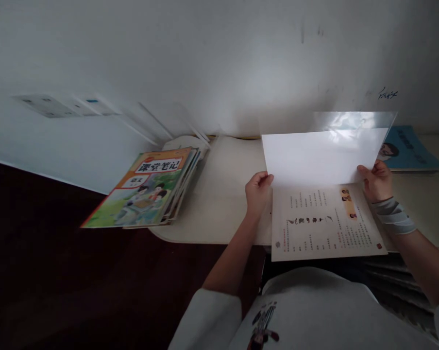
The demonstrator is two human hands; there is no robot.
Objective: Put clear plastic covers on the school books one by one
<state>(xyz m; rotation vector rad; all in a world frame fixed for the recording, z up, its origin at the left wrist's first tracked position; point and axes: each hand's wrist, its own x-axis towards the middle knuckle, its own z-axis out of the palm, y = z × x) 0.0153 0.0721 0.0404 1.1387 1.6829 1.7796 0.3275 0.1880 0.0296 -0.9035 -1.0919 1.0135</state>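
A white sheet (323, 155) is raised at the far edge of a printed booklet page (310, 226). Clear plastic film (361, 119) sticks out past the sheet's upper edge and catches the light. At the sheet's lower left corner, my left hand (259, 189) is closed in a pinch on its edge. On the right side, my right hand (377, 181) grips the sheet's edge with the thumb on top. The printed page lies nearest my body, its near edge jutting past the table edge. Whether sheet and booklet are joined is hidden.
Left on the cream table (223, 214) lies a stack of books (143, 189) with a colourful cover, overhanging the edge. A blue book (411, 148) lies at the right, behind my right hand. The white wall (205, 63) rises directly behind the table.
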